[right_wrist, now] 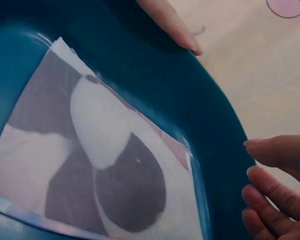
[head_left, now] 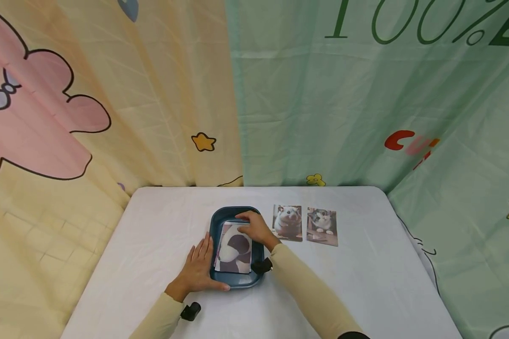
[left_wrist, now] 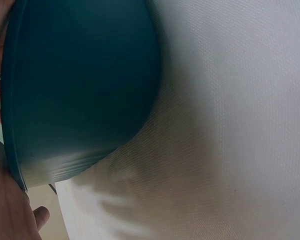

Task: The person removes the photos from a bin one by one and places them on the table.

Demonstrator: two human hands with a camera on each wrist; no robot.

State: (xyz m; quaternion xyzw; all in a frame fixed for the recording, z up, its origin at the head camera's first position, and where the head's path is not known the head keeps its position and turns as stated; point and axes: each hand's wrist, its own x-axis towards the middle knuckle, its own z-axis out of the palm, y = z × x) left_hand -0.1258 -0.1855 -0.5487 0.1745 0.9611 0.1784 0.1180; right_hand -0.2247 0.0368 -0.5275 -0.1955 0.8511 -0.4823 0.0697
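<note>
A deep blue rectangular tray [head_left: 237, 282] stands on the table with picture cards lying inside it. The top picture card [head_left: 233, 263] is printed in white and dark grey; a pinkish edge of another shows beneath it in the right wrist view. My left hand [head_left: 198, 273] rests along the tray's left side, fingers straight and thumb at the near end. Over the tray's far end is my right hand [head_left: 256, 230], thumb and fingers apart. Its fingers [right_wrist: 275, 195] appear beside the rim in the right wrist view, clear of the card. The left wrist view shows the tray's outer wall [left_wrist: 80, 85].
Two more cards lie right of the tray: a hamster picture [head_left: 287, 222] and a kitten picture [head_left: 322, 226]. The white-covered table [head_left: 365, 282] is bounded by yellow and green printed curtains [head_left: 305, 117] at the back and sides.
</note>
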